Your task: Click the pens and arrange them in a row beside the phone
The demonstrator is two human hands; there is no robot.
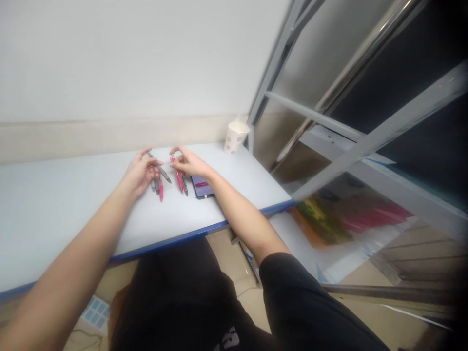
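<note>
My left hand (139,171) is closed with a grey pen (165,174) between its fingers, the pen's tip slanting down to the right. Just under that hand, a pink pen (161,191) and a darker grey pen or two lie on the white table (91,195), partly hidden by the fingers. To the right, my right hand (190,163) pinches the upper end of a red pen (179,179). Another dark grey pen (185,186) lies right beside the red one. A phone-like device with a lit purple screen (201,187) is partly covered by my right forearm.
A white paper cup with a printed pattern (234,139) stands at the table's back right corner. A blue edge (168,242) runs along the table front. To the right rises a grey metal frame (314,114) with packages on a low shelf. A wall closes off the back.
</note>
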